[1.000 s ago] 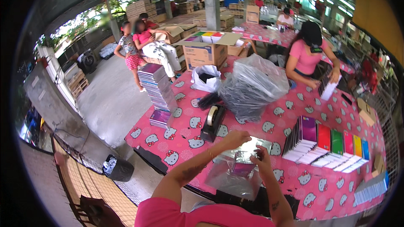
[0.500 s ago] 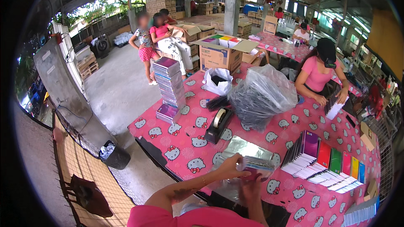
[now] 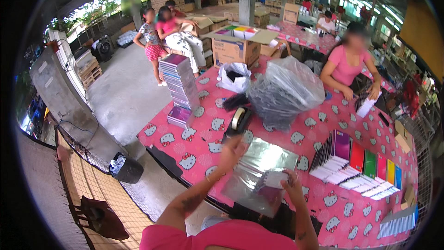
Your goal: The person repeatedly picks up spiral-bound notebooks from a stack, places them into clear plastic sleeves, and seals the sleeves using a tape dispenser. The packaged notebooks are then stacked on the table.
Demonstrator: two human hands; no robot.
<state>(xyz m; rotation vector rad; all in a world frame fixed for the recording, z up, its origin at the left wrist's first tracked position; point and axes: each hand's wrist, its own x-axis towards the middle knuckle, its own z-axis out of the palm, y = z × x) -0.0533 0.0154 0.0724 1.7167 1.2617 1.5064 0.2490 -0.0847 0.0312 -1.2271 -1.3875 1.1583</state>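
Note:
My right hand (image 3: 291, 184) grips the edge of a small bundle of spiral notebooks (image 3: 272, 179), which shows white page edges and sits over clear plastic sheets (image 3: 259, 157). My left hand (image 3: 234, 150) is stretched forward at the near end of a black tape dispenser (image 3: 237, 122) with a pale roll. Motion blurs its fingers, and whether they touch the dispenser is unclear. Right of my right hand stand rows of spiral notebooks (image 3: 342, 176) with purple, red, green, pink, yellow and blue covers.
A tall notebook stack (image 3: 178, 83) stands at the table's left edge. Beyond the dispenser lie a large bag of black strips (image 3: 286, 95) and a white bag (image 3: 235, 78). An open carton (image 3: 233, 52) is behind. Across the table a co-worker (image 3: 351, 62) in pink handles notebooks.
My left hand has let go of the notebook bundle and moved forward to the tape dispenser. My right hand has lowered the bundle over the plastic sheets. The view has shifted slightly.

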